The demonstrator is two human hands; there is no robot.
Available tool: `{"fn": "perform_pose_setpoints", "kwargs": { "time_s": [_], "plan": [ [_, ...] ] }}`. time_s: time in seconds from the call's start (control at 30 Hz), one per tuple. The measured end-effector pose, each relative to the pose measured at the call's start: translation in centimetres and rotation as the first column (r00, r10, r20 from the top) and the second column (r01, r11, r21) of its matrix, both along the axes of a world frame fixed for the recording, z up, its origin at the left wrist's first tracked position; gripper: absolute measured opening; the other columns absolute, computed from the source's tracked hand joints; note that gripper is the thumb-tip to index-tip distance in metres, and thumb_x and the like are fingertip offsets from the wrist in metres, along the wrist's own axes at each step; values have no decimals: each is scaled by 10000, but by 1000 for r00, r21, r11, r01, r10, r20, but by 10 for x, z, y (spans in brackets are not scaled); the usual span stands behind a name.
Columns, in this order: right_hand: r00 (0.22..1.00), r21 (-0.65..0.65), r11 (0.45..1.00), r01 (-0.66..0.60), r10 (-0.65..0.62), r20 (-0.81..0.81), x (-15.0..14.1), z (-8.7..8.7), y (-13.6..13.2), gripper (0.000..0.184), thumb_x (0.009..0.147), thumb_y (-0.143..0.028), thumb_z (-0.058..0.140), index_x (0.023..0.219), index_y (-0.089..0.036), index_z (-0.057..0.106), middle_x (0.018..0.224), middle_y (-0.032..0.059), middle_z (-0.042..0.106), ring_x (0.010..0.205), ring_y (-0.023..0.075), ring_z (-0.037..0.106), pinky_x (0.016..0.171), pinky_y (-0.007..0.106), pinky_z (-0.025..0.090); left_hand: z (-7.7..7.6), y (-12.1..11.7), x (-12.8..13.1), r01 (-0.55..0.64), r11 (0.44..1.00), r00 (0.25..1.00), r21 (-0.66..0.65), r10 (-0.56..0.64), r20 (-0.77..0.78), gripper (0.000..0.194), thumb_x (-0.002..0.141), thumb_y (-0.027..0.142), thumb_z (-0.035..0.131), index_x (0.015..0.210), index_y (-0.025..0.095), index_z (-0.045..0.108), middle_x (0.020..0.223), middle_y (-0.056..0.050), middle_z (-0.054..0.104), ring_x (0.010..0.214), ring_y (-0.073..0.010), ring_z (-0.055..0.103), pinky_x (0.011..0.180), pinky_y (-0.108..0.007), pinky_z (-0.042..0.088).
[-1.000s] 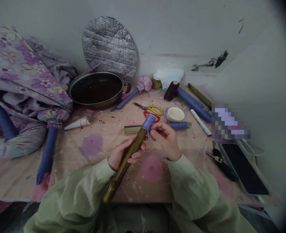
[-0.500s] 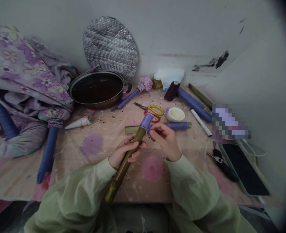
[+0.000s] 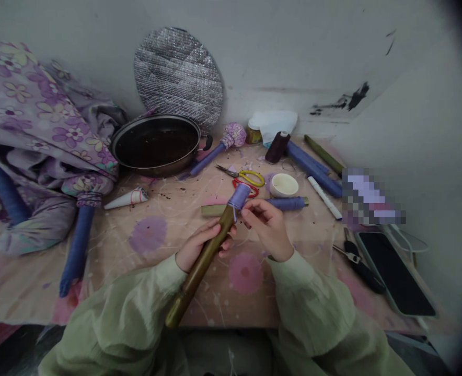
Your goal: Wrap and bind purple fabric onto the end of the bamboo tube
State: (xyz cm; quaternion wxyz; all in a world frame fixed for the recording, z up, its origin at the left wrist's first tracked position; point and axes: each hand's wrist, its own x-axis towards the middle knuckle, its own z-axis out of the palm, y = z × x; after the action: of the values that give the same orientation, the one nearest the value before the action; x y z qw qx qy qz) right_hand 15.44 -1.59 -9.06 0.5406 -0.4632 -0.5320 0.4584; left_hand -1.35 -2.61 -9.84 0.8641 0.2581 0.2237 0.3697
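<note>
My left hand (image 3: 205,243) is wrapped round a greenish-brown bamboo stick (image 3: 203,266), which slants with its upper end away from me. Around that upper end is a purple wrapping (image 3: 239,196) bound with purple thread (image 3: 234,205), and a short tail of thread hangs below it. Just to the right, my right hand (image 3: 268,224) is closed in a pinch beside the wrapping. A strand of thread seems to run into its fingertips, though it is too fine to follow. Behind my right hand lies another purple-wrapped stick (image 3: 288,203).
Yellow-and-red-handled scissors (image 3: 250,179), a white bowl (image 3: 284,185) and a dark thread spool (image 3: 278,147) lie beyond my hands. A black pan (image 3: 156,143) stands back left. At right are a white marker (image 3: 324,197), black-handled keys or tool (image 3: 362,269) and a phone (image 3: 397,271).
The bamboo stick has shifted and turned slightly in my left hand, its wrapped end a little to the right. My left fingers have regripped; my right hand stays nearly still.
</note>
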Motion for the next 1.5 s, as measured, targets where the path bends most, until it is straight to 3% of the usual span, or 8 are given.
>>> {"fn": "perform_pose_setpoints", "kwargs": {
  "time_s": [0.13, 0.43, 0.67, 0.87, 1.07, 1.23, 1.5],
  "plan": [
    [1000, 6, 1000, 19, -19, -14, 0, 0, 0, 140, 764, -307, 630, 747, -178, 579, 616, -32, 526, 523, 80, 446, 501, 227, 362, 1, -1, 1, -28, 999, 999, -16, 28, -15, 317, 754, 313, 652, 995, 108, 634, 876, -58, 565, 633, -88, 499, 520, -216, 434],
    [998, 23, 999, 28, -26, -65, -1, 2, 1, 139, 744, -311, 638, 728, -189, 574, 579, -40, 505, 510, 89, 449, 509, 240, 382, 3, 0, 0, -62, 995, 991, 78, 71, -113, 258, 778, 317, 638, 907, 94, 644, 814, -63, 606, 609, -95, 549, 544, -213, 442],
    [999, 11, 1000, 19, -19, -45, 1, -2, 1, 91, 759, -268, 626, 753, -186, 585, 619, -38, 523, 533, 86, 455, 536, 244, 387, 5, -4, 3, -61, 998, 998, -25, 61, -30, 227, 803, 221, 593, 1001, 111, 609, 875, -63, 582, 630, -97, 542, 526, -224, 466],
    [1000, 9, 1000, 17, -17, -9, 0, -2, 1, 107, 758, -284, 625, 748, -186, 584, 620, -32, 532, 526, 85, 458, 515, 234, 385, 7, -2, 0, 20, 994, 998, -107, -13, 67, 277, 797, 265, 576, 1011, 92, 604, 806, -42, 532, 547, -53, 469, 403, -142, 334],
    [1000, 4, 1000, 0, 0, 3, -2, -1, 0, 115, 765, -286, 625, 744, -183, 578, 620, -30, 534, 534, 85, 461, 520, 232, 387, 2, -1, -1, 12, 999, 999, 43, -10, -33, 289, 732, 235, 677, 981, 142, 566, 802, -14, 566, 436, -5, 409, 366, -129, 271],
    [1000, 18, 1000, 3, -3, 3, -2, 1, 0, 110, 764, -283, 626, 746, -185, 582, 616, -33, 520, 541, 89, 456, 525, 236, 385, 0, 1, -1, 3, 998, 999, 56, -1, -34, 242, 736, 227, 672, 935, 151, 556, 807, -27, 603, 413, -9, 414, 344, -124, 257],
    [1000, 20, 999, 28, -28, -5, -1, 2, 0, 142, 754, -320, 629, 744, -188, 578, 612, -30, 526, 529, 92, 459, 517, 240, 389, 1, 1, 1, -75, 997, 994, 26, 77, -72, 292, 721, 299, 678, 927, 94, 654, 813, -47, 556, 633, -82, 503, 519, -191, 437]
  ]
}}
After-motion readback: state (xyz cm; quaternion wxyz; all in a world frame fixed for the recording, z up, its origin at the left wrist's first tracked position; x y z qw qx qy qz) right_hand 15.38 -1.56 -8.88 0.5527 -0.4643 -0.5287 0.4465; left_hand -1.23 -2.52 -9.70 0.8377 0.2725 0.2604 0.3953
